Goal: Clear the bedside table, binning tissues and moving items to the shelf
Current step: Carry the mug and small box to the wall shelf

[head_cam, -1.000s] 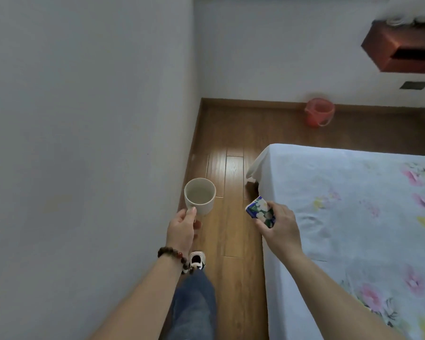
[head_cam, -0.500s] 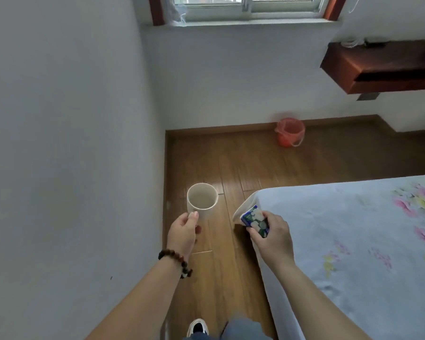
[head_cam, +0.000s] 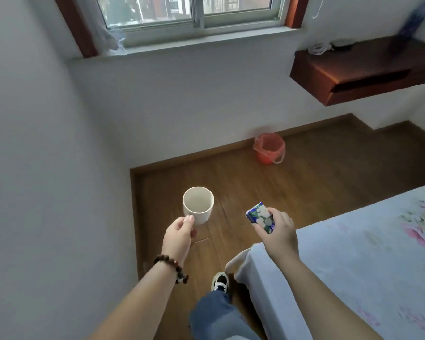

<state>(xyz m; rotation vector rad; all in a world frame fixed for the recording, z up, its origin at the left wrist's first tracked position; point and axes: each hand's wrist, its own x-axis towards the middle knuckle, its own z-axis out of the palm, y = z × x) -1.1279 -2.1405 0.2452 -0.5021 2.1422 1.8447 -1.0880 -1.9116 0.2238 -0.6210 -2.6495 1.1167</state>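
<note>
Transfer underway: mug [head_cam: 198, 205] is being pinched by left hand [head_cam: 179, 233], tissue pack [head_cam: 260, 217] gripped in right hand [head_cam: 279, 231]; both are being carried toward shelf [head_cam: 353, 69], nothing yet placed.

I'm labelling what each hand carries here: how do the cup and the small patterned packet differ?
The cup is plain off-white; the packet is blue with a white flower print. The cup is round and open-topped, and looks empty; the packet is flat and rectangular. The left hand holds the cup upright; the right hand grips the packet tilted. Both are held in the air above the wooden floor.
</note>
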